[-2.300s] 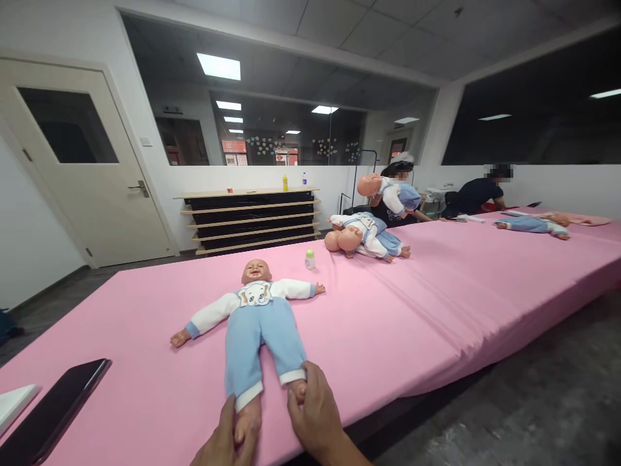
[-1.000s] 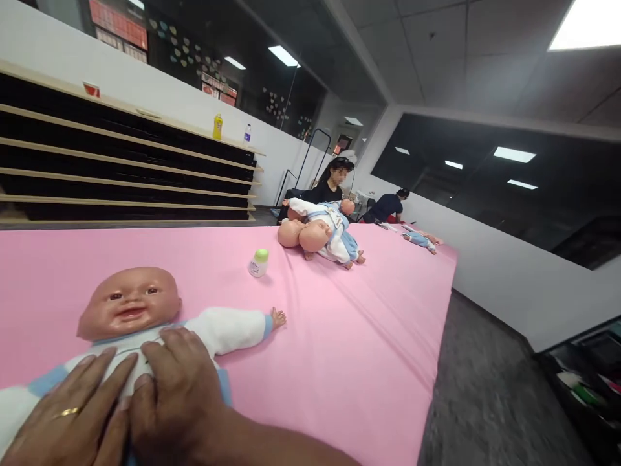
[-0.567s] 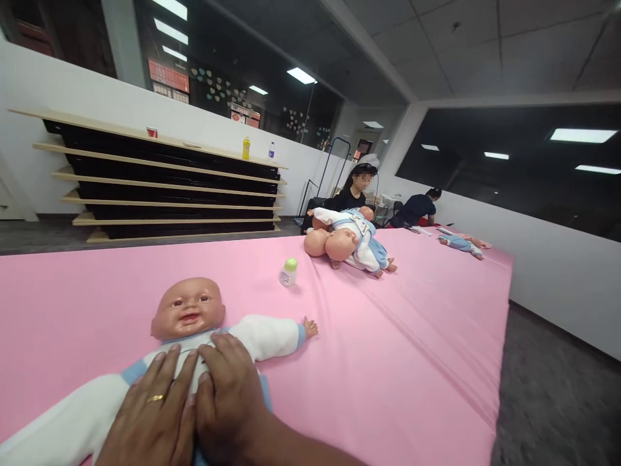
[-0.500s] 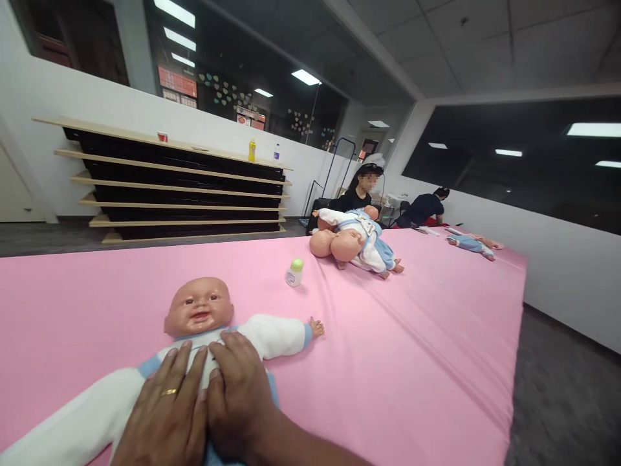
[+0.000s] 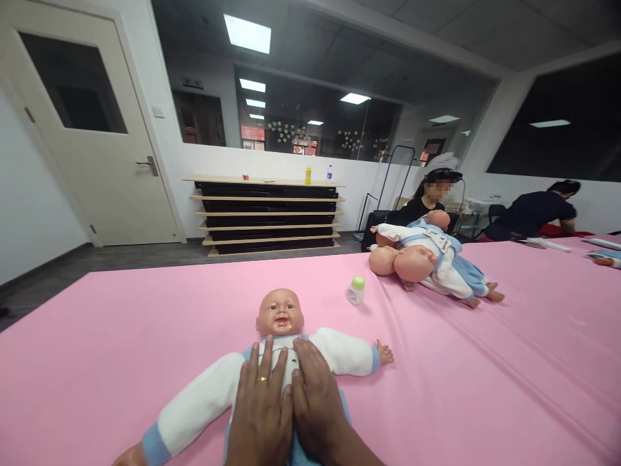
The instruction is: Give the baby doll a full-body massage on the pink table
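A baby doll (image 5: 280, 314) in a white and blue outfit lies face up on the pink-covered table (image 5: 160, 310), arms spread wide. Flat on the left of its chest rests my left hand (image 5: 262, 404), fingers stretched out, with a gold ring on one finger. Beside it my right hand (image 5: 317, 395) lies open on the right of the chest, fingers extended. The two hands touch or nearly touch along the thumbs. Both cover much of the doll's torso, and its legs are out of sight. Past the doll's outstretched arm stands a small white bottle with a green cap (image 5: 356, 291).
Several more dolls (image 5: 431, 262) lie piled at the back right. Behind them sits a person in a cap (image 5: 429, 191); another person (image 5: 533, 210) bends over farther right. Stacked boards (image 5: 266, 213) bearing bottles stand by the wall, with a door (image 5: 92, 129) at left.
The view has swung left, bringing the door into sight and shifting the doll and hands rightward in the picture. Both hands stay flat on the doll's chest.
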Tool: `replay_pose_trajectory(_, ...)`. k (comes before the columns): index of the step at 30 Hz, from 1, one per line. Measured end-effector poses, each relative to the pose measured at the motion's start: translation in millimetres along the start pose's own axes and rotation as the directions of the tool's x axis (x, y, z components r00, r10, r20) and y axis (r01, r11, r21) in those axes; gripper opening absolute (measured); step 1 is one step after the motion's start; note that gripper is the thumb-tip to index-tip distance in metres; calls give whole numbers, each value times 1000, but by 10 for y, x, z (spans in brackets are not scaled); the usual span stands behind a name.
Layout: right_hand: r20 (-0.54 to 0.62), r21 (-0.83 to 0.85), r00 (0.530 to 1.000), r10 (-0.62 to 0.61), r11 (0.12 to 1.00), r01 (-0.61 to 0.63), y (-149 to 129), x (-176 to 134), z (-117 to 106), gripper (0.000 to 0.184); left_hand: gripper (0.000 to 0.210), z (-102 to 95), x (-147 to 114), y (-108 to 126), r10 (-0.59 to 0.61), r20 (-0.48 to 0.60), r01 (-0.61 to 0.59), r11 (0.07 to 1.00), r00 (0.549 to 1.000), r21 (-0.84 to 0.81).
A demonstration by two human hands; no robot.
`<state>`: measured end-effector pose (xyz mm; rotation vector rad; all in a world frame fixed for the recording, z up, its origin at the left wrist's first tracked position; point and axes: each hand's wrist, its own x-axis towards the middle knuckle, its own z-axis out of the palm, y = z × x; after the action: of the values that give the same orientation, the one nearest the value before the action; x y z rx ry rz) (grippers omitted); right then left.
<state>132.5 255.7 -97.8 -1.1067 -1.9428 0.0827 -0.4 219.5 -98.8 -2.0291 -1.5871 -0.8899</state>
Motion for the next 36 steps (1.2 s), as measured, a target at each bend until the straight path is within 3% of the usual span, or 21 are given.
replay_pose_trajectory(8,-80,-96,991,-110,990,103,43,-23,41,58,68,76,-24,-40,-24,-30,25,1000,999,19)
replay_pose_trajectory(12,-53,-99,984,-171,981,165,63,-28,63,53,65,82,-41,-46,-27,3,27,999,1000,45)
replay_pose_trajectory(16,-89,-79,986,-139,988,132,78,-19,79,51,62,91,-55,-56,-21,5,21,998,1000,61)
replay_pose_trajectory(26,-23,-36,985,-171,985,170,156,-32,74,51,61,132,-65,-89,-20,-21,22,998,1000,67)
replay_pose_trajectory(30,-24,-5,988,-154,988,154,165,-33,68,53,64,174,-97,-136,33,-13,-32,997,999,75)
replay_pose_trajectory(36,-82,-47,974,-212,977,208,115,-1,58,54,65,163,-112,-115,-50,-21,50,998,999,-32)
